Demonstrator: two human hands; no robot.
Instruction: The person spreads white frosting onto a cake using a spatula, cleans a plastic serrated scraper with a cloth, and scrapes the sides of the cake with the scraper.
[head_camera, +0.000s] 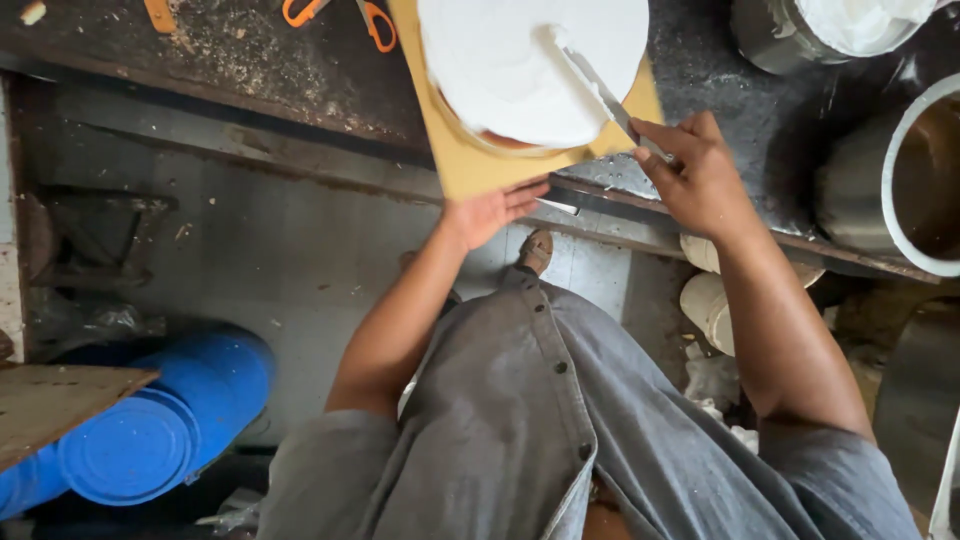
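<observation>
A round cake covered in white cream (530, 60) sits on a tan square board (470, 160) at the edge of a dark counter. My right hand (695, 170) is closed on the handle of a long metal spatula (600, 95), whose blade lies against the cake's right side. My left hand (490, 212) rests fingers out under the board's near edge, touching it from below. My grey shirt fills the lower frame.
Orange-handled scissors (375, 20) lie on the counter (280, 70) at the back left. Steel bowls (850, 30) with white cream stand at the right, beside a large white-rimmed pot (915, 180). A blue barrel (160, 420) lies on the floor at the lower left.
</observation>
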